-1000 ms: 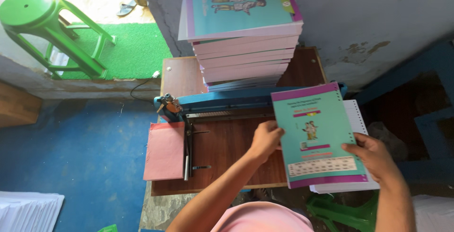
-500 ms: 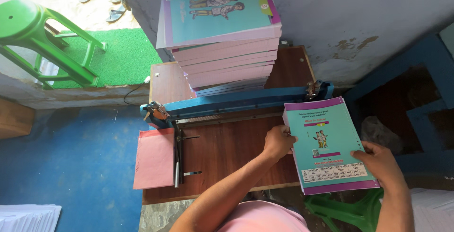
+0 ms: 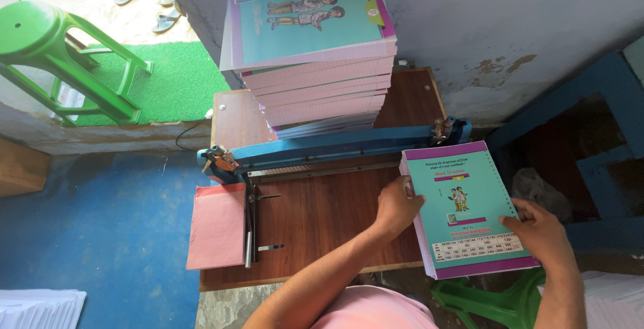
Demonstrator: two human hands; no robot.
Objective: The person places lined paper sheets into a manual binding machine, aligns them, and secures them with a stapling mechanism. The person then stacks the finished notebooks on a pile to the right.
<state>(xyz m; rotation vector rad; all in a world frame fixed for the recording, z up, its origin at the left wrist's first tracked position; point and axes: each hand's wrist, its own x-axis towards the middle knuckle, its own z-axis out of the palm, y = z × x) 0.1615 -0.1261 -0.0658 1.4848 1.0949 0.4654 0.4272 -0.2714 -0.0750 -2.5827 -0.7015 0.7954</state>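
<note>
A dark brown wooden worktable (image 3: 322,235) stands on a blue painted floor (image 3: 100,235), pushed against a grey plastered wall (image 3: 510,14). Across the table runs a long blue metal cutter bar (image 3: 335,148). Behind that bar rises a tall stack of teal-and-purple covered notebooks (image 3: 312,47); in front of it, at the table's left edge, lies a flat pink paper sheet (image 3: 216,225). Left of the table, on a patch of green artificial turf (image 3: 174,81), is a green plastic stool (image 3: 47,54).

A thick teal-and-purple notebook block (image 3: 466,211) lies at the table's right end, just in front of the bar, partly overhanging the edge. The left hand (image 3: 396,205) clasps its left edge with curled fingers; the right hand (image 3: 543,232) grips its right edge, fingers spread over the cover.

Compared with half a second ago, both hands keep the same hold and the block sits in much the same spot; only the view has shifted slightly.
</note>
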